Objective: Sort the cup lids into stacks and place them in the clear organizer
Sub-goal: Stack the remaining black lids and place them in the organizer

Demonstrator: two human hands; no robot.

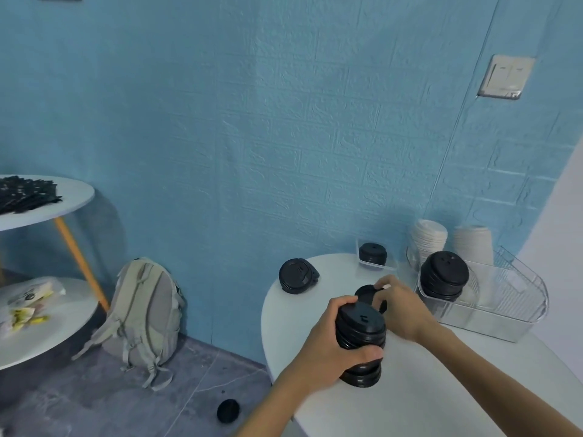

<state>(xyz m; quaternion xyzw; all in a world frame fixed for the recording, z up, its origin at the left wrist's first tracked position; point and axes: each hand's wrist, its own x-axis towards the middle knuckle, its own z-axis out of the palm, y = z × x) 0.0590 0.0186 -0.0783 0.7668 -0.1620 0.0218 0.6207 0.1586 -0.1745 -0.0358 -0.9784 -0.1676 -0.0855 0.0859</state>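
Note:
My left hand (328, 345) grips a tall stack of black cup lids (361, 329) standing on the white table (426, 398). Just behind the stack, my right hand (399, 305) pinches a single black lid (367, 293) by its edge. The clear organizer (504, 298) sits at the table's back right and holds a black lid stack (444, 274) plus two white lid stacks (430, 236). A small clear bin (362, 263) near the wall holds a short black stack (373, 253). Loose black lids (298, 275) lie at the table's far left edge.
One black lid (227, 410) lies on the grey floor beside the table. A beige backpack (145, 310) leans against the blue wall. A two-tier white side table (44, 310) at left carries dark items above and packets below. A wall switch (504, 75) is at upper right.

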